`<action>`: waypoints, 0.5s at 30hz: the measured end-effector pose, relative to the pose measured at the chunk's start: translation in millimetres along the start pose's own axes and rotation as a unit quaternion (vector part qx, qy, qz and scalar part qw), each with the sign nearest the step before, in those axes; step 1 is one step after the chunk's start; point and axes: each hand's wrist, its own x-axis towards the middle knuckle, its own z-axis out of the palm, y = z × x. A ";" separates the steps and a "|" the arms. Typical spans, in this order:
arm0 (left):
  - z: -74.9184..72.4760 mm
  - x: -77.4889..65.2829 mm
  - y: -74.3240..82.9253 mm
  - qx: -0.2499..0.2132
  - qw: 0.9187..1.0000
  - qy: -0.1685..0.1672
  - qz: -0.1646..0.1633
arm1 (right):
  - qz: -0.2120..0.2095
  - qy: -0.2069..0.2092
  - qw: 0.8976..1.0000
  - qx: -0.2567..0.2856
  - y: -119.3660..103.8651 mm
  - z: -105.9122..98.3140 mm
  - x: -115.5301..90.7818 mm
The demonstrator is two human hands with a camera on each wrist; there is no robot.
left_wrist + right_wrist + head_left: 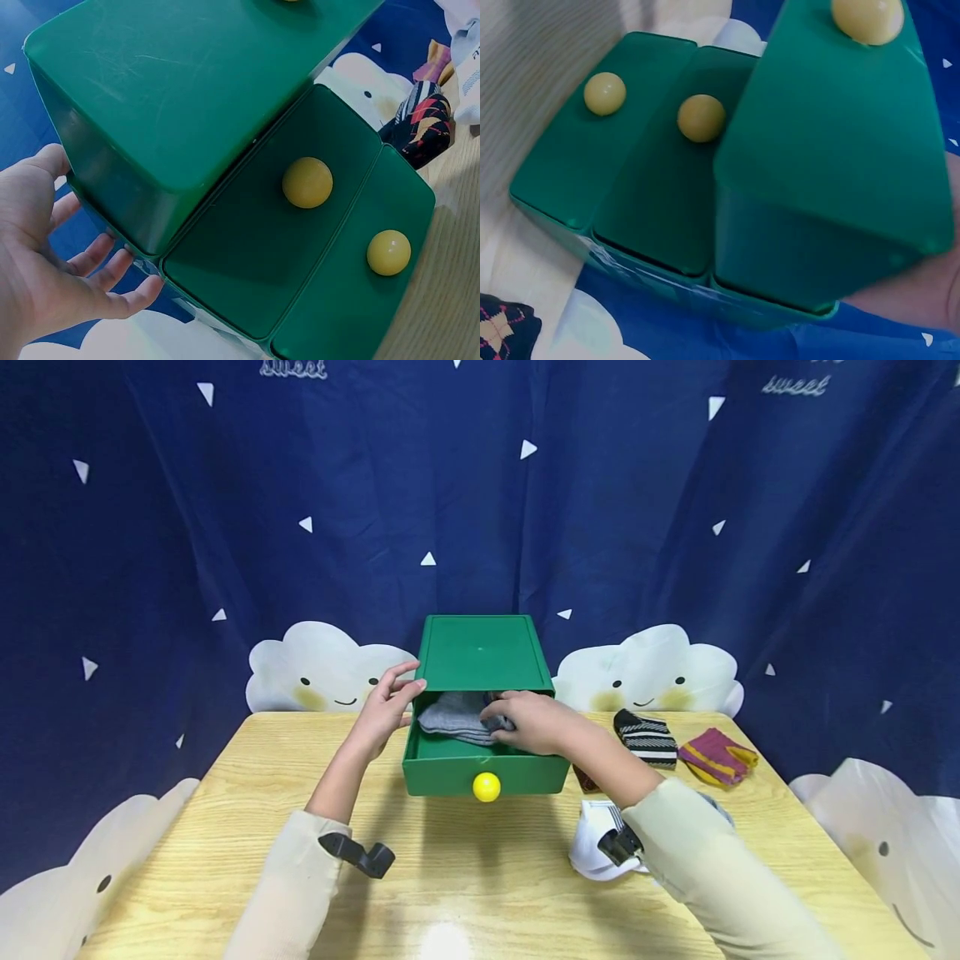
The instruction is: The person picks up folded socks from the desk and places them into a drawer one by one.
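Observation:
A green drawer cabinet (483,652) stands on the table with its top drawer (450,777) pulled out. A folded grey sock (455,718) lies inside the drawer, towards the left. My right hand (536,722) reaches in over the drawer's right side, its fingers bent around a darker grey sock (498,723). The drawer wall hides those fingers in the right wrist view. At the cabinet's left side is my left hand (386,706), fingers spread and holding nothing. Its fingertips lie close to the cabinet's side in the left wrist view (67,262).
To the right on the table lie a black-and-white striped sock (647,739), a maroon and yellow sock (716,757) and a white sock (596,843). Two closed lower drawers with yellow knobs (307,182) sit beneath the pulled-out one. A blue curtain (480,510) hangs behind.

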 end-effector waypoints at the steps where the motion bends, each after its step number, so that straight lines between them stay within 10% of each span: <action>1: 0.2 -0.1 -0.2 0.000 1.000 0.000 0.000 | 0.000 0.005 1.000 0.005 0.8 -1.3 -2.3; 15: 0.4 0.1 0.7 0.003 1.000 0.002 0.000 | -0.016 0.116 0.992 0.053 16.8 -24.3 -33.6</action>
